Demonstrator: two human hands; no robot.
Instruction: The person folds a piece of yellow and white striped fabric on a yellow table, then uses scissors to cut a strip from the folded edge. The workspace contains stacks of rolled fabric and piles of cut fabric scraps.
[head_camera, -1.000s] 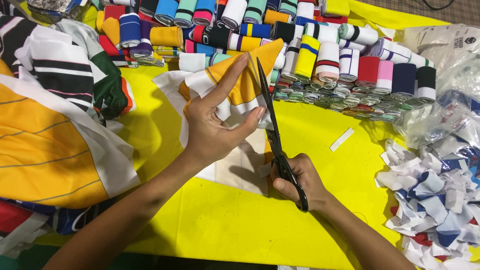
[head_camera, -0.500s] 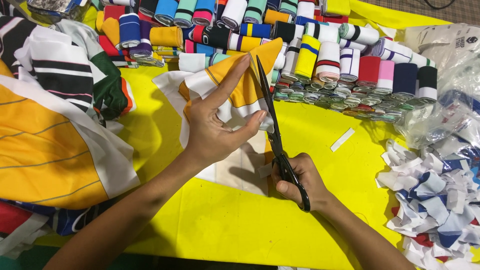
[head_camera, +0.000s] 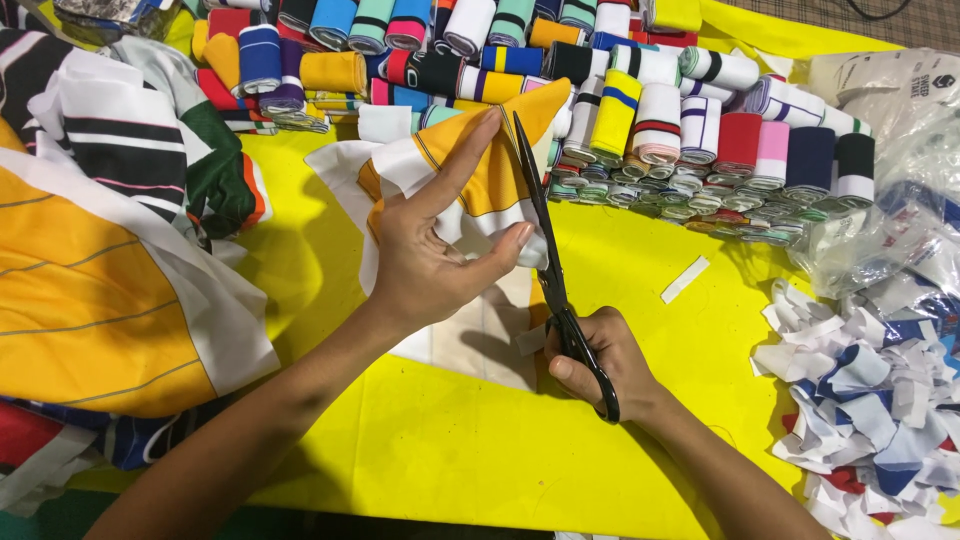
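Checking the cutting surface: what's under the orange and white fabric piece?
Under the orange and white fabric piece lies a yellow table cover; whatever lies beneath the cloth's middle is hidden.

Bright, even overhead light; the left hand (head_camera: 425, 255) throws a soft shadow on the yellow table cloth (head_camera: 450, 460) just left of and below it. Focus sharp, edges slightly bowed, no glare.
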